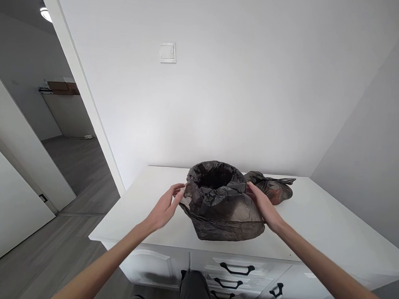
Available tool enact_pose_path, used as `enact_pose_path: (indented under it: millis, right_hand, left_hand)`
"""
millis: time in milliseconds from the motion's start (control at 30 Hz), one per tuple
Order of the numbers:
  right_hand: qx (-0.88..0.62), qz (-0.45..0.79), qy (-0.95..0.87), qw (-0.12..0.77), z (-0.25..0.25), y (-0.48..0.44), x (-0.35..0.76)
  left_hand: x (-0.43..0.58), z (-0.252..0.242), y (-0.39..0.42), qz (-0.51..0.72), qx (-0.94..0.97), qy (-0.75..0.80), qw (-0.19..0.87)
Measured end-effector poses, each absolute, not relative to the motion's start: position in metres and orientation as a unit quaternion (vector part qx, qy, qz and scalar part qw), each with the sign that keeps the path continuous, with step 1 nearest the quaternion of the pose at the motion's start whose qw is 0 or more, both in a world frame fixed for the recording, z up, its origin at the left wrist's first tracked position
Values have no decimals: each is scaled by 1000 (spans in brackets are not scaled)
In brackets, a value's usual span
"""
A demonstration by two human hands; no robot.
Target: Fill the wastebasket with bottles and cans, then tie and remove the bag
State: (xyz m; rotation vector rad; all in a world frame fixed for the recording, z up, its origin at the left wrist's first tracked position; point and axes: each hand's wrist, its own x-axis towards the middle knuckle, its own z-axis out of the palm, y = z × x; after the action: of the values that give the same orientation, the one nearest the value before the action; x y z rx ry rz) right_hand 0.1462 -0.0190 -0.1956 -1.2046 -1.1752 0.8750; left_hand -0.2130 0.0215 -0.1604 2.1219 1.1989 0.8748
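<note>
A round bin lined with a thin black plastic bag [229, 213] stands on the white cabinet top, its dark opening facing up. The bag is folded over the rim and hangs loosely at the front. At the bag's left edge, my left hand [165, 206] pinches the plastic between thumb and fingers. My right hand [263, 204] lies against the right side of the bag near the rim, fingers fairly straight; its thumb is hidden. Behind my right hand rests a second, tied black bag [273, 189] with something reddish inside.
The white cabinet [316, 227] has black handles [236, 269] on its front, close to my legs. A wall with a light switch [168, 52] rises behind it. On the left are a doorway and a white door [9, 202].
</note>
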Motion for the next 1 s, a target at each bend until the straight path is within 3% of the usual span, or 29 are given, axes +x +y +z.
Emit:
enact_pose_path:
  millis: [100, 233, 400, 567, 700, 867, 1000]
  right_hand:
    - [-510, 97, -604, 604, -215, -60, 144]
    - [-424, -130, -785, 432, -240, -90, 131]
    - [-421, -177, -843, 283, -262, -76, 117]
    - [-422, -113, -886, 153, -272, -69, 121]
    - [-458, -99, -859, 205, -243, -82, 131]
    - [-432, -173, -788, 404, -170, -100, 124]
    - [-434, -142, -801, 387, -129, -93, 103]
  left_hand:
    - [-219, -178, -2, 366, 847, 369, 111]
    - [-217, -198, -10, 325, 906, 264, -54]
    - [-212, -218, 6, 221, 926, 277, -134]
    - [-233, -238, 13, 121, 940, 310, -74]
    - [-266, -253, 6, 132, 927, 351, 19]
    - [-294, -280, 10, 175, 882, 435, 54]
    - [-300, -304, 30, 182, 830, 526, 33]
